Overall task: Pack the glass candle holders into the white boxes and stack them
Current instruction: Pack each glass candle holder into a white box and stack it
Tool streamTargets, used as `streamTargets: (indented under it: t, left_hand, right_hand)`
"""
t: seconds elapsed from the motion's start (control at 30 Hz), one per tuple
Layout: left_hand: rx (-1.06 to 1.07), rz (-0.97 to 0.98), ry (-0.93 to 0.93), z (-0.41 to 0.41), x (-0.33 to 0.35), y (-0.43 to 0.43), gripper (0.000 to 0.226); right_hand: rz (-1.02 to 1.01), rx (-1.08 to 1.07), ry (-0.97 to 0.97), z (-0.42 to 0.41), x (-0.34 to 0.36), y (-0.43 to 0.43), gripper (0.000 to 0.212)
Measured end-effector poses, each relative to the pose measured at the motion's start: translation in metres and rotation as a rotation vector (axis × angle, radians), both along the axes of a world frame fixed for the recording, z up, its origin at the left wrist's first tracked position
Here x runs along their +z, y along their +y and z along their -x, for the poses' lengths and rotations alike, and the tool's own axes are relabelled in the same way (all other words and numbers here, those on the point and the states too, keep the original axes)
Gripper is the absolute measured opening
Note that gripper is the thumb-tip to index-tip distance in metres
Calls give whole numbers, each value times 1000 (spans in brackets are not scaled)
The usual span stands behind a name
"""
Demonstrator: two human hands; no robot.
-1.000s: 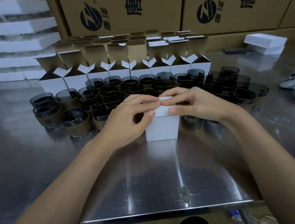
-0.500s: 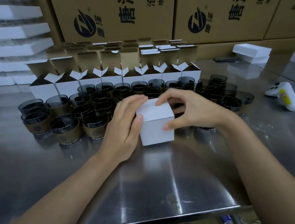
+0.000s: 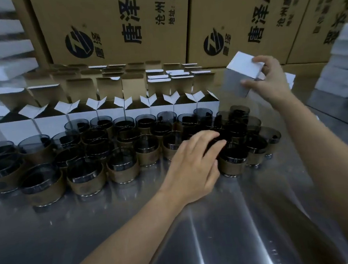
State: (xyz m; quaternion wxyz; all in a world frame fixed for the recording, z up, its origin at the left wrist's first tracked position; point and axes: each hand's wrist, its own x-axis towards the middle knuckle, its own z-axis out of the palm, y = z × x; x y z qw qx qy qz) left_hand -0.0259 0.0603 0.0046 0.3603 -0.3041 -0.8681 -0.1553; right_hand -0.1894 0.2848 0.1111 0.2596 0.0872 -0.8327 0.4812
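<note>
In front of brown cartons (image 3: 117, 21) printed 唐泽 and 沧州, the right hand (image 3: 270, 87) grips a closed white box (image 3: 239, 73) aloft, well apart from the left hand (image 3: 192, 164), which lies loose-fingered over the glass candle holders (image 3: 123, 163).

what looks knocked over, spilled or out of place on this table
Nothing stands out. The holders stand upright in a cluster, and the open boxes line up behind them. The only tilted thing is the closed box, held in the air by the right hand.
</note>
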Motion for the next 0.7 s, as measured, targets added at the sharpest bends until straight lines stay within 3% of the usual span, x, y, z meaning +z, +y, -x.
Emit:
streamTargets:
  t: [0.1, 0.3, 0.43, 0.7]
  left_hand:
    - [-22, 26, 29, 11, 1, 5, 41]
    - [-65, -2, 74, 25, 0, 8, 35]
    - [-81, -24, 82, 29, -1, 9, 35]
    - [-86, -49, 72, 35, -1, 11, 34]
  right_hand:
    - [-102, 8, -132, 43, -6, 13, 63]
    - [-208, 45, -298, 95, -21, 20, 60]
    - [-292, 168, -419, 105, -31, 12, 62]
    - [-551, 182, -485, 118, -36, 17, 52]
